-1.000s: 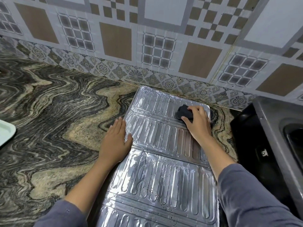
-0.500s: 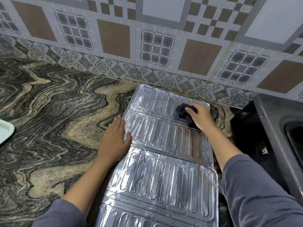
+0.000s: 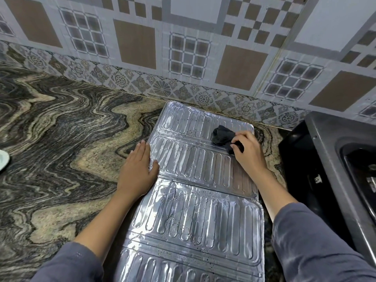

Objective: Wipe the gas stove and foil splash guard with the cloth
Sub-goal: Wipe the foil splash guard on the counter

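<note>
A swirled dark-and-beige stone countertop (image 3: 61, 139) runs back to a patterned grey-and-brown tiled wall (image 3: 183, 47). A ribbed, silver foil splash guard (image 3: 193, 216) lies flat on the countertop in folded panels. Its far edge is near the wall and its near end runs out of view at the bottom. Against the countertop's right edge stands a dark steel gas stove (image 3: 329, 151), just beside the guard.

The left hand (image 3: 136, 171) lies flat with straight, closed fingers on the stone at the guard's left edge, and its thumb reaches onto the foil. The right hand (image 3: 250, 153) is at the guard's far right corner with its fingers curled around a black crumpled cloth (image 3: 220, 135). The bunched end of the cloth sticks out to the left past the fingertips and rests on the foil.

The rim of a white dish (image 3: 3, 161) shows at the countertop's left edge.
</note>
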Tool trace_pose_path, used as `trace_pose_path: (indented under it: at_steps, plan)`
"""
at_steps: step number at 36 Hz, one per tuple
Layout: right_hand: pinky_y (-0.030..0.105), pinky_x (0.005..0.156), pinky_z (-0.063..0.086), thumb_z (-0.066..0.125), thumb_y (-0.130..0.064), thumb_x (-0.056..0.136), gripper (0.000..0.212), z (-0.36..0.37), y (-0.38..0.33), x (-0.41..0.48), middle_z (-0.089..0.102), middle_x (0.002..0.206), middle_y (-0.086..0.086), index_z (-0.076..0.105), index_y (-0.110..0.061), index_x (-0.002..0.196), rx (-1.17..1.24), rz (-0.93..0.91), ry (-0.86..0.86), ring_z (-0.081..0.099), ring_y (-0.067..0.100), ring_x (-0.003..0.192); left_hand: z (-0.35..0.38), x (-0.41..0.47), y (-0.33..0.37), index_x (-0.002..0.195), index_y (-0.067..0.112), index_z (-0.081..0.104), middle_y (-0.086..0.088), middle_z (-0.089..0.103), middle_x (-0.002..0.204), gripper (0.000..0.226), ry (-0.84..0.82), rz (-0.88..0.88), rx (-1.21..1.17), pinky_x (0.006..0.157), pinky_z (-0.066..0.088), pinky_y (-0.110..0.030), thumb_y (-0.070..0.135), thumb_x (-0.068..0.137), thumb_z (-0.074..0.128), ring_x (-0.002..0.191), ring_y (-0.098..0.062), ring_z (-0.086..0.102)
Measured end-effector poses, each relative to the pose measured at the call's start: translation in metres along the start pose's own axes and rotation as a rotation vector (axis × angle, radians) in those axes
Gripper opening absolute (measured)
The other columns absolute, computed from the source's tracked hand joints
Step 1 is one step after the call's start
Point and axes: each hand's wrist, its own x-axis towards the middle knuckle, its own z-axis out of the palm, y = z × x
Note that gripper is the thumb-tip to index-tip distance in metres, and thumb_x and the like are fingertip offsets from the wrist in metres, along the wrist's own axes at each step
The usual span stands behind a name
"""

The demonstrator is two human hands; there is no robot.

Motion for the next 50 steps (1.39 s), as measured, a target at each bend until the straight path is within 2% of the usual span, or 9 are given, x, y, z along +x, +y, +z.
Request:
trace_pose_path:
  at_steps: [6, 11, 23, 28, 34, 37, 40, 45, 50]
  plan:
    - [0.033, 0.100, 0.039, 0.074, -0.016, 0.077, 0.026, -0.005, 0.007, -0.006, 0.050, 0.126, 0.013, 0.068, -0.003, 0.099, -0.019, 0.006, -0.168, 0.050, 0.028, 0.117, -0.001, 0.001, 0.001, 0.148, 0.009, 0.010, -0.007, 0.006, 0.158, 0.074, -0.004, -0.002, 0.013, 0.116, 0.002, -0.028, 0.049, 0.087, 0.010, 0.146, -0.016, 0.005]
    - [0.034, 0.102, 0.038, 0.065, -0.005, 0.083, 0.014, -0.006, 0.001, -0.007, 0.049, 0.128, 0.014, 0.069, -0.001, 0.096, -0.039, 0.020, -0.160, 0.048, 0.029, 0.120, -0.001, 0.000, 0.001, 0.148, 0.009, 0.010, -0.008, 0.006, 0.158, 0.075, 0.000, 0.001, 0.015, 0.115, 0.001, -0.027, 0.050, 0.086, 0.009, 0.146, -0.017, 0.005]
    - [0.002, 0.078, 0.031, 0.050, 0.006, 0.088, 0.019, -0.025, -0.029, -0.013, 0.064, 0.102, 0.016, 0.064, 0.002, 0.099, 0.174, 0.095, 0.107, 0.054, 0.018, 0.093, -0.003, -0.001, 0.004, 0.148, 0.009, 0.011, -0.008, 0.005, 0.158, 0.073, -0.012, -0.006, 0.016, 0.117, 0.004, -0.030, 0.049, 0.087, 0.011, 0.146, -0.018, 0.006]
    - [0.019, 0.070, 0.040, 0.052, -0.002, 0.090, 0.018, -0.028, -0.035, -0.040, 0.065, 0.098, 0.004, 0.065, -0.005, 0.102, 0.233, 0.087, 0.007, 0.058, 0.011, 0.080, -0.003, -0.001, 0.003, 0.148, 0.008, 0.010, -0.008, 0.006, 0.158, 0.073, -0.021, -0.009, 0.012, 0.118, 0.005, -0.031, 0.048, 0.087, 0.010, 0.146, -0.018, 0.006]
    - [0.049, 0.080, 0.052, 0.058, -0.013, 0.089, 0.022, -0.032, -0.028, -0.062, 0.070, 0.101, 0.015, 0.067, -0.018, 0.109, 0.179, 0.142, -0.254, 0.062, 0.041, 0.090, -0.003, -0.001, 0.002, 0.148, 0.007, 0.010, -0.009, 0.007, 0.158, 0.073, -0.022, -0.008, 0.008, 0.118, 0.008, -0.032, 0.048, 0.088, 0.011, 0.146, -0.019, 0.007]
    - [0.037, 0.088, 0.052, 0.057, -0.015, 0.090, 0.024, -0.035, -0.030, -0.064, 0.068, 0.108, 0.018, 0.066, -0.019, 0.112, 0.253, 0.181, -0.265, 0.062, 0.036, 0.102, -0.003, -0.001, 0.002, 0.148, 0.006, 0.010, -0.009, 0.008, 0.158, 0.073, -0.023, -0.005, 0.009, 0.119, 0.008, -0.033, 0.048, 0.088, 0.011, 0.146, -0.019, 0.007]
    - [0.011, 0.093, 0.037, 0.050, -0.010, 0.094, 0.029, -0.034, -0.036, -0.059, 0.060, 0.126, 0.006, 0.062, -0.011, 0.120, 0.264, 0.175, -0.222, 0.053, 0.015, 0.120, -0.003, -0.001, 0.002, 0.148, 0.006, 0.010, -0.009, 0.007, 0.158, 0.073, -0.028, -0.006, 0.004, 0.119, 0.008, -0.032, 0.048, 0.088, 0.012, 0.146, -0.019, 0.007]
    - [0.030, 0.111, 0.026, 0.045, -0.010, 0.095, 0.036, -0.010, -0.036, -0.031, 0.050, 0.137, 0.012, 0.051, -0.003, 0.130, 0.151, 0.187, -0.062, 0.040, 0.026, 0.132, -0.003, 0.000, 0.003, 0.148, 0.006, 0.012, -0.009, 0.007, 0.158, 0.073, -0.022, -0.004, -0.004, 0.118, 0.007, -0.032, 0.047, 0.087, 0.013, 0.146, -0.019, 0.007]
    - [0.040, 0.118, 0.005, 0.029, -0.042, 0.098, 0.055, 0.028, -0.034, -0.006, 0.021, 0.156, 0.004, 0.022, -0.016, 0.146, -0.166, 0.340, -0.184, 0.012, 0.024, 0.144, 0.000, 0.002, 0.000, 0.148, 0.006, 0.014, -0.009, 0.008, 0.157, 0.077, -0.013, -0.008, -0.009, 0.118, 0.007, -0.032, 0.051, 0.085, 0.008, 0.146, -0.019, 0.007]
